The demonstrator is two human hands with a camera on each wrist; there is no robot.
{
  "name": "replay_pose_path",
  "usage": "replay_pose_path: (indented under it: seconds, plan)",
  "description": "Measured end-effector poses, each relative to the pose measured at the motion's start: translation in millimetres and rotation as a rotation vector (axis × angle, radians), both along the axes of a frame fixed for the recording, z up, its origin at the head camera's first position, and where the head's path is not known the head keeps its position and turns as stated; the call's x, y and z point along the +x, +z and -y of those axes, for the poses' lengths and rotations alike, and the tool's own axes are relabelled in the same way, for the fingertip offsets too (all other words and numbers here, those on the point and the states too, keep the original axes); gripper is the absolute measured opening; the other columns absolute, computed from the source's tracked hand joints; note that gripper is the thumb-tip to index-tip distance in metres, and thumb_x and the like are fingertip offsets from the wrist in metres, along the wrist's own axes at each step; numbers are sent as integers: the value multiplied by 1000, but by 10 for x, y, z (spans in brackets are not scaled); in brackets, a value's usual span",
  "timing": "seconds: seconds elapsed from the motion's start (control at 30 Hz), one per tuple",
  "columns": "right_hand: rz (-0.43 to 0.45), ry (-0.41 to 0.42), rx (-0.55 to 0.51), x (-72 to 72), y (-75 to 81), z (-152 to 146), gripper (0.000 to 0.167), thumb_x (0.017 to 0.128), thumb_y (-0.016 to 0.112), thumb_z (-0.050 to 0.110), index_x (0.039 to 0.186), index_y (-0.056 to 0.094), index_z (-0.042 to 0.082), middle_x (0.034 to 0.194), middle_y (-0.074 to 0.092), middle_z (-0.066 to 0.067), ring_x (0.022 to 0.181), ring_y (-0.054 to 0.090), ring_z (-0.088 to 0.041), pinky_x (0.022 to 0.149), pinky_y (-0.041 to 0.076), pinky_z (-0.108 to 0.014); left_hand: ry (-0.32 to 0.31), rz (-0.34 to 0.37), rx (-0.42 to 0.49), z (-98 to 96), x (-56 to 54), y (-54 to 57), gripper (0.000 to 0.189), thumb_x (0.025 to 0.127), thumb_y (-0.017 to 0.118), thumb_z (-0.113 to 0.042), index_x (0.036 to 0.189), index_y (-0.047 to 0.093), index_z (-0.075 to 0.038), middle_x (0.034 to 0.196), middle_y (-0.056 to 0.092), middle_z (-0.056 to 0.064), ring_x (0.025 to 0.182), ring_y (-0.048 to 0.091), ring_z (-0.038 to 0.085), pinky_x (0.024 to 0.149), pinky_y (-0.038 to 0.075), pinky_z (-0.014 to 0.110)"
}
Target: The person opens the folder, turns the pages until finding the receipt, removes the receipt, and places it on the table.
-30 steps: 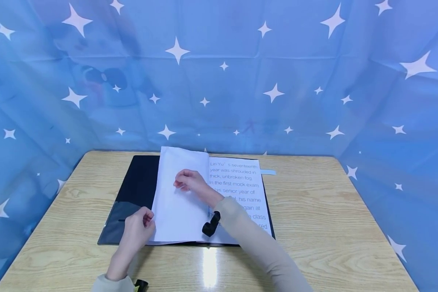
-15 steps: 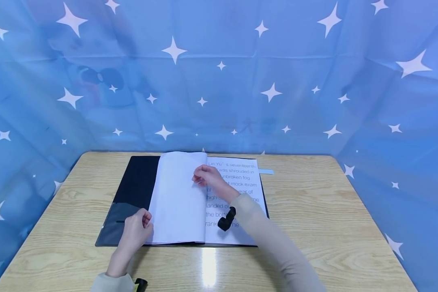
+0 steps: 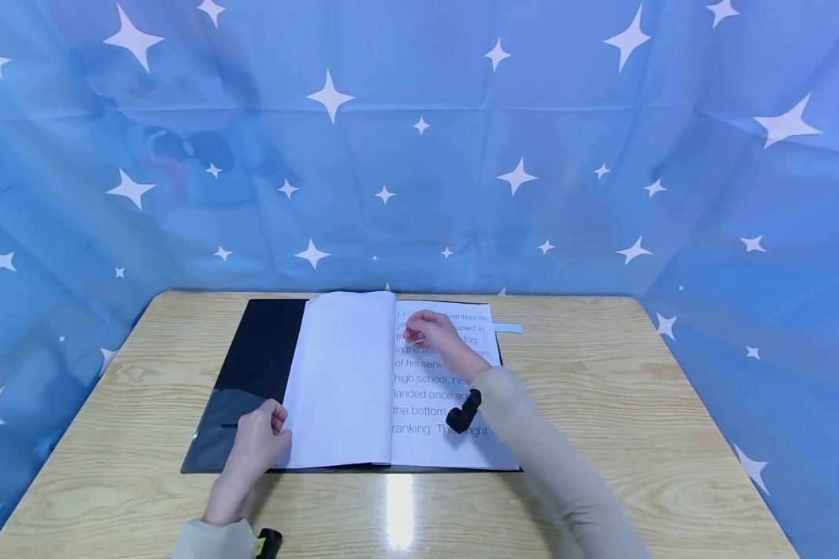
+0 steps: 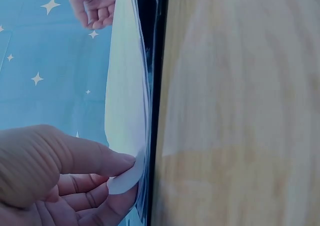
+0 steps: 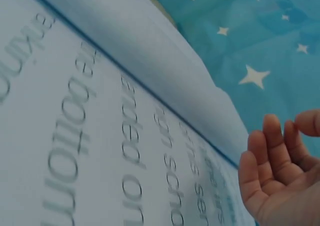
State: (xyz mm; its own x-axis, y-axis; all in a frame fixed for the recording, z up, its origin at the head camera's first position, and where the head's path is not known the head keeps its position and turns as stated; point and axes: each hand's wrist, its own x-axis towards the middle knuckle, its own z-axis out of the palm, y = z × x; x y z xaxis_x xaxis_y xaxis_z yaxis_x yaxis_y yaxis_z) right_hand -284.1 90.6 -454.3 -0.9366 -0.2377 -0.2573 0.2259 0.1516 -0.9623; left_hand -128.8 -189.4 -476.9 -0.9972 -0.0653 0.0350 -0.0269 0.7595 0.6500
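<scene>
An open black folder (image 3: 266, 334) lies on the table with white sheets inside. Its left page (image 3: 342, 380) is blank, while the right page (image 3: 426, 404) carries large printed English text. At the lower left corner of the blank page is my left hand (image 3: 259, 439). The left wrist view shows its thumb (image 4: 107, 158) and fingers pinching the curled corner of that page (image 4: 125, 96). My right hand (image 3: 436, 338) hovers over the upper part of the printed page, fingers loosely bent and holding nothing, as the right wrist view (image 5: 282, 171) also shows.
A light blue tab (image 3: 509, 328) sticks out from the folder's right side. Around the folder is the wooden table (image 3: 601, 435), backed by a blue curtain (image 3: 419, 171) with white stars. Black wrist cameras (image 3: 464, 411) are worn on both arms.
My right hand has moved right, from over the blank page to over the printed one. The blank page's raised top has settled lower. My left hand stays at the corner.
</scene>
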Motion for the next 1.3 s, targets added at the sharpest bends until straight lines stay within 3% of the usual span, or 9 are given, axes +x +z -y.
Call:
replay_pose_path:
  seconds: [0.1, 0.4, 0.63, 0.97, 1.3]
  plan:
    - [4, -13, 21, -13, 11, -110, 29, 93, 51, 16, 110, 54, -8, 89, 61, -7, 88, 59, -20, 87, 47, -38, -3, 9, 1, 8, -10, 6, 16, 69, 62, 8, 81, 52, 4, 66, 50, 5, 61, 47, 18, 55, 39, 30]
    - [-4, -64, 72, -151, -45, -486, 33, 94, 50, 17, 116, 51, -8, 94, 61, -8, 91, 58, -21, 85, 47, -35, 9, 29, -14, 15, -23, 4, 37, 69, 63, 8, 103, 49, 10, 74, 50, 9, 64, 47, 22, 56, 40, 33]
    - [-16, -133, 140, -265, -13, -723, 31, 94, 50, 15, 116, 52, -7, 94, 61, -8, 84, 59, -17, 86, 48, -36, -32, -50, -63, 14, -38, -35, 34, 66, 66, 11, 98, 54, 7, 84, 50, 14, 71, 49, 25, 61, 44, 36]
    - [13, -184, 200, -366, 16, -1014, 36, 95, 47, 18, 124, 49, -3, 119, 55, -18, 107, 52, -30, 93, 42, -40, -100, -36, -69, 28, -42, -62, 20, 69, 63, 13, 88, 60, 5, 77, 49, 7, 69, 47, 19, 61, 41, 31]
    - [26, -246, 308, -443, -59, -1191, 42, 96, 47, 29, 131, 49, 5, 126, 52, -12, 111, 50, -26, 90, 43, -38, -106, -24, -60, 34, -37, -62, 19, 70, 64, 11, 89, 64, 6, 77, 51, 7, 69, 48, 19, 61, 42, 30]
